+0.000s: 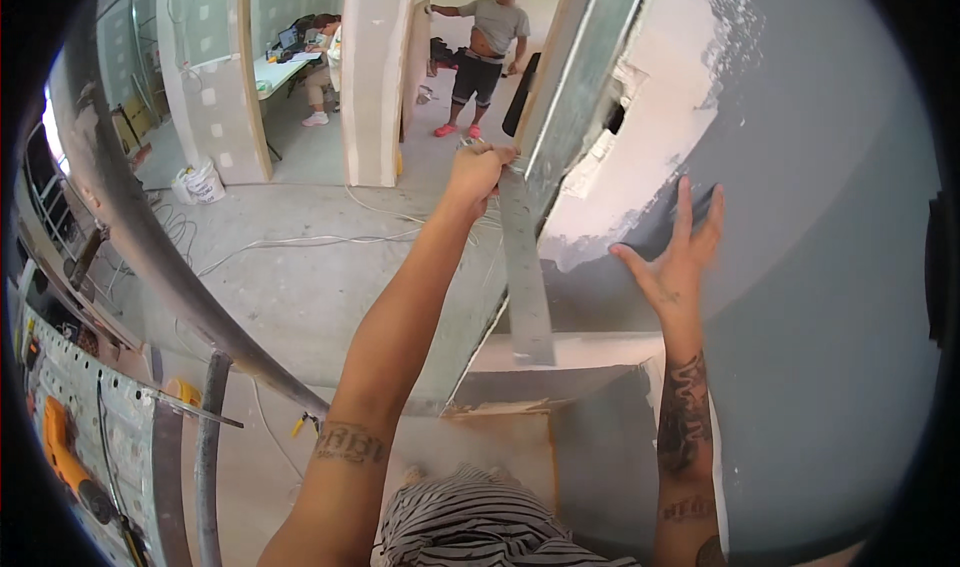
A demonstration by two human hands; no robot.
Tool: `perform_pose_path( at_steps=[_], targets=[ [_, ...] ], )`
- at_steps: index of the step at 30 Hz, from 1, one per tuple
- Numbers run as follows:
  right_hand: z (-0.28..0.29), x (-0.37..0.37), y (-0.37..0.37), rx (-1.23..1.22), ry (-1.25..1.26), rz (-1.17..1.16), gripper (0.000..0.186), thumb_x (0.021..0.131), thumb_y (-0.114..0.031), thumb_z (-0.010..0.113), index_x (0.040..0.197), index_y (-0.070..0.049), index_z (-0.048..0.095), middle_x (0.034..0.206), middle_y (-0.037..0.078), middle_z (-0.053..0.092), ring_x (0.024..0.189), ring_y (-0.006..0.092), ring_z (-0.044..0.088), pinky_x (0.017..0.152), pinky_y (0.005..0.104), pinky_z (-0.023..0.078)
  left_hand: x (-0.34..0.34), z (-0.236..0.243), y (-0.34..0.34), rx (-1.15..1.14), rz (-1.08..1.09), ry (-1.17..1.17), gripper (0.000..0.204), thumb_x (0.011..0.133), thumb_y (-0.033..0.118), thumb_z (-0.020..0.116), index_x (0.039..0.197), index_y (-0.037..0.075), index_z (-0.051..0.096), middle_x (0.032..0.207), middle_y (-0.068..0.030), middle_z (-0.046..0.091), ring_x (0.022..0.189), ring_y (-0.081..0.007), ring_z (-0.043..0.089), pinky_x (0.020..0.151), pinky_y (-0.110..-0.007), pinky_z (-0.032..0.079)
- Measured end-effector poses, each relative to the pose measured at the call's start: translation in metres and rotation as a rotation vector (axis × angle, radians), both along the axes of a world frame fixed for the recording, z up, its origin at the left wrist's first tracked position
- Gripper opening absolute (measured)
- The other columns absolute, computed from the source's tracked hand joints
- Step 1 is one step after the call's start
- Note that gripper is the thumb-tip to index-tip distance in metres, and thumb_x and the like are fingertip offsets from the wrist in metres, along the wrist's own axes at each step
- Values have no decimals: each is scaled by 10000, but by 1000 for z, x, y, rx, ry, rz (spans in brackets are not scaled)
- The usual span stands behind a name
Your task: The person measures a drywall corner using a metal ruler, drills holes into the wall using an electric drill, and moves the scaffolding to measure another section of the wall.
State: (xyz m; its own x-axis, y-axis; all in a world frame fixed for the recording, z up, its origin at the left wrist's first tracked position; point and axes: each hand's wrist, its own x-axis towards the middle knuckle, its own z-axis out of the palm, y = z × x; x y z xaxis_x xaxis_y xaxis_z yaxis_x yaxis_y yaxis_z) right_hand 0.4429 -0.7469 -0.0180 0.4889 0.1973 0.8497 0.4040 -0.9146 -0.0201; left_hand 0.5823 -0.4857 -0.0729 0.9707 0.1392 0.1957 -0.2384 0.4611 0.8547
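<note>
My left hand [478,177] is raised ahead of me with its fingers closed round the upper end of a long flat metal strip [527,277]. This grey strip hangs down beside the wall edge, and its kind is hard to make out. A small shiny bit shows above my knuckles, too small to name. Just right of the hand rises a metal stud edge [572,107]. My right hand [682,257] is spread on the grey wall [820,217], fingers stretched out, holding nothing. Above it lies a pale patch of rough filler [660,137] with a dark broken hole [616,117].
A grey pole [180,257] curves down the left side. Below it, a perforated metal platform [70,367] carries an orange power tool [62,447]. Cables [330,239] trail over the floor. One person [485,52] stands beyond; another sits at a table [285,70].
</note>
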Motion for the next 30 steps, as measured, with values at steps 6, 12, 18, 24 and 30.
perform_pose_path(
  at_steps=[6,12,18,24,30],
  targets=[
    [-4,5,-12,-5,-36,24,1029,621,-523,811,1471,-197,331,1521,277,68,1392,461,92,1074,598,168,-13,1,-20,53,29,140,133,813,152,635,833,26,672,636,-15,546,478,-109,445,417,-294,282],
    [-11,16,-15,9,-37,65,1002,643,-535,794,1468,-193,341,1528,293,17,1397,476,48,1042,646,123,-19,27,-16,-29,-67,181,207,824,157,603,959,7,646,762,-85,608,650,-208,592,573,-355,480],
    [-18,22,-16,38,-17,114,1067,618,-564,796,1485,-195,296,1528,311,-65,1407,486,-58,1021,680,66,-37,35,-31,261,182,324,285,840,239,590,992,5,653,827,-114,647,692,-232,627,651,-360,501],
    [-22,30,-22,30,-59,153,1091,612,-596,786,1492,-202,277,1530,306,-88,1404,489,-96,1012,691,27,-40,24,-37,-72,-9,44,294,845,242,570,1020,23,661,900,-102,663,777,-226,643,698,-338,500],
    [-21,28,-18,40,-3,147,1097,611,-596,790,1497,-222,262,1535,289,-106,1409,472,-99,1024,680,26,-36,23,-28,16,35,202,293,868,224,483,1002,25,653,915,-115,645,807,-240,613,720,-371,504]
  ],
)
